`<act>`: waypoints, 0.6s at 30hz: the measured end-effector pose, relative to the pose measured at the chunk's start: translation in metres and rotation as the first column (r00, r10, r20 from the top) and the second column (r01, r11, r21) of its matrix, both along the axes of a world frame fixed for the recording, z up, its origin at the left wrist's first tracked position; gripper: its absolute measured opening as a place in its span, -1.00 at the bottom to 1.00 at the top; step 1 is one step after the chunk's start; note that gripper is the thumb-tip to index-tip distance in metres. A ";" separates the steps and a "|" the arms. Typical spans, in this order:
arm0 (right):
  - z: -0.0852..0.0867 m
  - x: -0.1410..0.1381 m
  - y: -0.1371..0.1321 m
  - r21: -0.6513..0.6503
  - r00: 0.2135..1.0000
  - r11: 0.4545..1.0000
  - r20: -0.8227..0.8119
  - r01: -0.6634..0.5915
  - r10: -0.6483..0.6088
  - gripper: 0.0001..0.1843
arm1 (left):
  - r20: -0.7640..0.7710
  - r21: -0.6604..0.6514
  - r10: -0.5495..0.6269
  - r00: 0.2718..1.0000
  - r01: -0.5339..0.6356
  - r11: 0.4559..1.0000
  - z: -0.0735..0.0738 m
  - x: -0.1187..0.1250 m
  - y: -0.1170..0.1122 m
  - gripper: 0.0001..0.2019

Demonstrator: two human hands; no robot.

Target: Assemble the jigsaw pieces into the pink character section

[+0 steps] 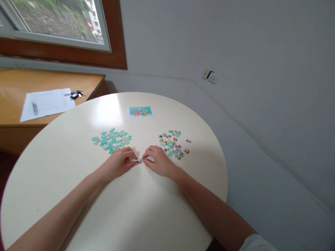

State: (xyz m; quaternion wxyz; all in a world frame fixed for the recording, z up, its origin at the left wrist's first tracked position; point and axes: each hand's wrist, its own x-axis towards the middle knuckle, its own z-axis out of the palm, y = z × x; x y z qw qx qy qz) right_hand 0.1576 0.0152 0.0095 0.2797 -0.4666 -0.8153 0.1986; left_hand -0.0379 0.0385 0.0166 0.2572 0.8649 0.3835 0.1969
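Note:
Between my two hands, small pink and teal jigsaw puzzle pieces [140, 161] are pinched at the fingertips, just over the white round table [151, 216]. My left hand [123, 159] grips them from the left with thumb and forefinger, while my right hand [157, 160] pinches the right side. Whether the pieces are joined is too small to tell. Beyond my left hand lies a spread of teal puzzle pieces [113, 139]. Past my right hand, a pile of mixed-colour puzzle pieces [173, 143] has a few strays at its right.
A picture card [140, 111] with two cartoon figures lies toward the table's far edge. At the left, a wooden desk [52, 78] carries a white paper sheet [49, 101], a pen [35, 108] and keys [76, 94]. A wall with a socket [212, 77] bounds the right side.

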 end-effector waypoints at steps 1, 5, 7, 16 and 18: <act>0.000 0.000 0.000 0.004 1.000 1.000 -0.010 0.001 -0.001 -0.93 | -0.001 -0.001 0.000 1.000 0.000 1.000 0.000 0.000 0.000 -0.73; -0.001 0.003 0.002 0.039 0.996 0.999 -0.083 0.023 -0.019 -0.88 | -0.008 -0.002 0.006 1.000 -0.006 1.000 0.000 0.001 0.000 -0.74; -0.003 0.005 0.004 0.061 0.991 0.997 -0.129 0.056 -0.048 -0.87 | -0.012 -0.007 0.009 1.000 -0.009 1.000 0.000 0.001 0.000 -0.75; 0.009 0.021 0.010 0.140 0.934 0.932 0.081 0.334 -0.347 -0.76 | -0.032 -0.009 0.009 0.999 -0.010 1.000 0.000 0.000 0.000 -0.77; 0.016 0.031 0.013 0.130 0.885 0.900 0.173 0.415 -0.433 -0.75 | -0.033 -0.010 0.005 0.999 -0.005 1.000 -0.001 0.000 0.001 -0.77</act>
